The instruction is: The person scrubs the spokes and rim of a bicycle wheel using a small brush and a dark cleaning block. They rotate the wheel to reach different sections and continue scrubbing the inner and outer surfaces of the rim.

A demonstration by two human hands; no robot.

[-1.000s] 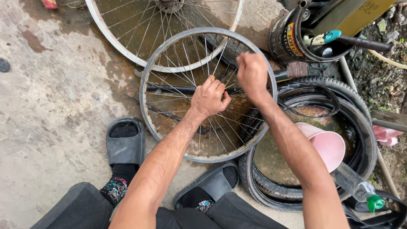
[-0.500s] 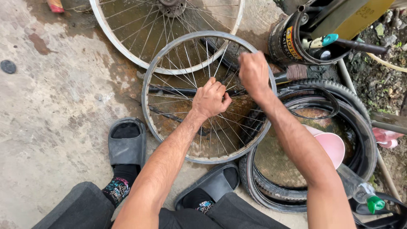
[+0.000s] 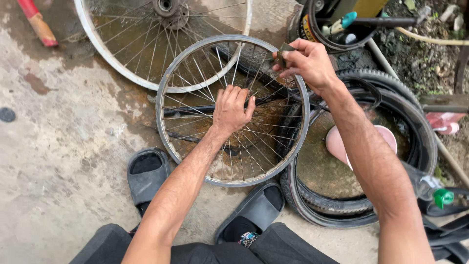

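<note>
A bare spoked bicycle wheel rim [image 3: 168, 83] stands tilted in front of me on the concrete. My left hand [image 3: 232, 110] rests on its spokes near the middle, fingers spread over them. My right hand [image 3: 308, 61] is at the rim's upper right edge, pinching a small dark tool [image 3: 283, 55] against the rim. A second, larger spoked wheel [image 3: 105, 49] with its hub [image 3: 166, 7] lies behind it.
Black tyres [image 3: 425, 132] lie stacked at the right around a puddle with a pink scoop [image 3: 386, 139]. A bottle with a green cap [image 3: 442, 195] lies at the far right. My grey slippers [image 3: 144, 178] are below the rim. A red-handled tool [image 3: 36, 22] lies top left.
My left hand has opened from a closed grip to spread fingers on the spokes. My right hand has shifted slightly along the rim, and the view has tilted.
</note>
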